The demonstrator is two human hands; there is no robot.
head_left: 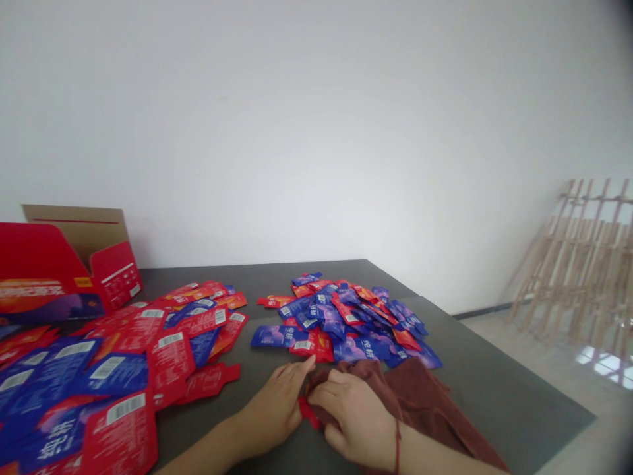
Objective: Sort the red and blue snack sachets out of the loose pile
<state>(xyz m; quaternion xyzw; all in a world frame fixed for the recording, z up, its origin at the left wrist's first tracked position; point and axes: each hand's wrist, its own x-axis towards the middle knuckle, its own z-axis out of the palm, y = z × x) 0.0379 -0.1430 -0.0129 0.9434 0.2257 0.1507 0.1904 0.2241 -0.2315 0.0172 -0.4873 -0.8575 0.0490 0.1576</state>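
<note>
My right hand (353, 412), a red cord at the wrist, has its fingers curled over a bunched brown cloth (413, 389) near the table's front. Part of a small red packet (310, 414) shows under the cloth, between my hands; the rest of it is covered. My left hand (277, 402) lies beside the packet with its fingers stretched forward, the tips close to the cloth. Just beyond both hands is a heap of small blue and red packets (341, 316).
On the left lies a wide spread of larger red and blue packets (168, 359) with barcodes. An open red cardboard box (116, 274) stands behind them. The dark table (514, 396) ends in an edge at the right. Wooden racks (583, 257) lean against the wall beyond it.
</note>
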